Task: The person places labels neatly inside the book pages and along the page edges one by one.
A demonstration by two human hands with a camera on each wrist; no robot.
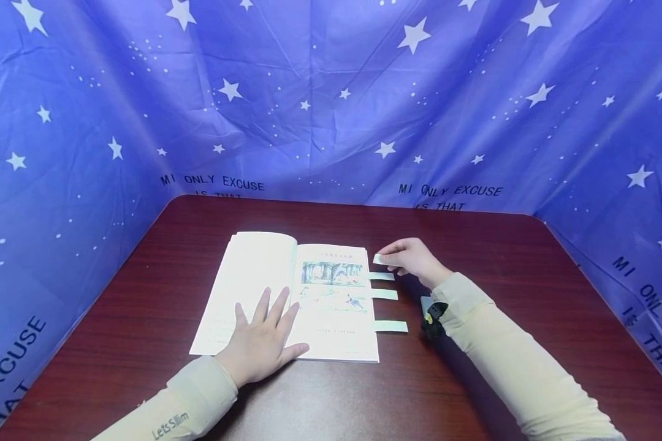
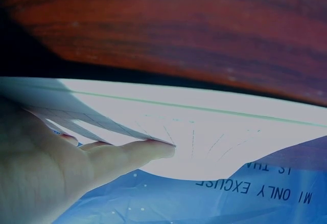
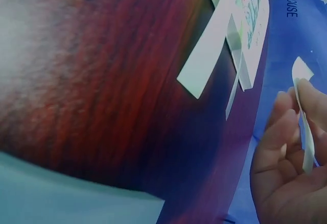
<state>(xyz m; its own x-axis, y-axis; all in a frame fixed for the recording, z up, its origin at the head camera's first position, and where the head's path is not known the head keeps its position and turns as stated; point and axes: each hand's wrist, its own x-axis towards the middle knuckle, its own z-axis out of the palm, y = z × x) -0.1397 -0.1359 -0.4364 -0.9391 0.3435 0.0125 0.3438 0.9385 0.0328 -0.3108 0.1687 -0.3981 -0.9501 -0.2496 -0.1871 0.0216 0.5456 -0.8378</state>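
Observation:
An open book [image 1: 333,340] lies on the dark red table, with small pictures printed on its right page. My left hand [image 1: 262,346] rests on its lower middle, fingers spread; in the left wrist view the thumb [image 2: 138,153] lies along the bright page. Beyond the book's upper right edge, my right hand [image 1: 414,260] pinches a pale paper strip [image 3: 305,132] between thumb and fingers. Below that hand, three similar strips stick out from the right edge: an upper strip [image 1: 382,276], a middle strip [image 1: 385,294] and a lower strip [image 1: 390,326].
The table [image 1: 463,236] has rounded far corners. A blue curtain [image 1: 331,122] with white stars and lettering surrounds it. Beneath the right forearm, a small pale flat thing [image 1: 426,304] is partly hidden by the black wrist camera [image 1: 434,320].

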